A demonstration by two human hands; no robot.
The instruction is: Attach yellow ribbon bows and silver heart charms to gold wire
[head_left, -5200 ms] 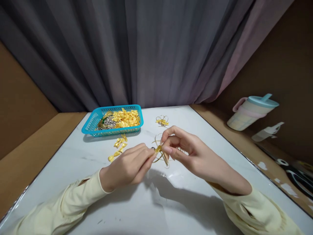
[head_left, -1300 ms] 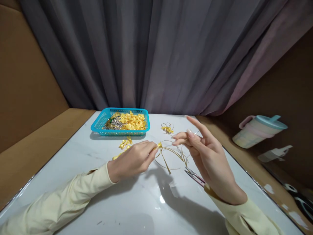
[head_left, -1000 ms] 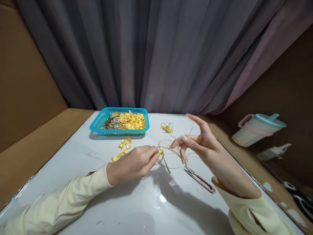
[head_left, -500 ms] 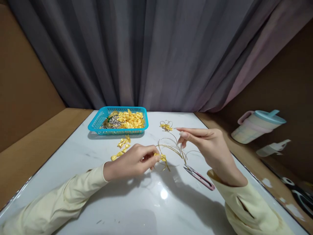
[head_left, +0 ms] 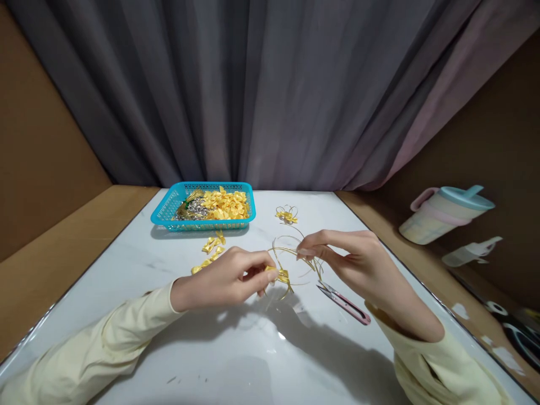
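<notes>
My left hand [head_left: 230,279] is closed, pinching a yellow ribbon bow [head_left: 282,275] between thumb and fingertips just above the table. Gold cord loops out from the bow, and its short ends hang below. My right hand [head_left: 343,256] is closed in a pinch at thin gold cord [head_left: 291,251] to the right of the bow; its fingertips partly hide the strand. Loose lengths of cord lie under and beside this hand. Pink-handled thread snips [head_left: 345,304] lie on the table below the right hand, blades towards the cords.
A blue basket [head_left: 202,226] holds yellow bows and a bundle of gold cords with silvery metal parts. Several bows [head_left: 213,244] lie before it. A finished-looking bow with cord loops [head_left: 287,216] lies behind my hands. A tumbler [head_left: 445,216] and small bottle [head_left: 470,253] stand right.
My right hand has come down and left, its fingertips closing together at the cord nearer the bow. My left hand keeps the bow in almost the same place, turned slightly.
</notes>
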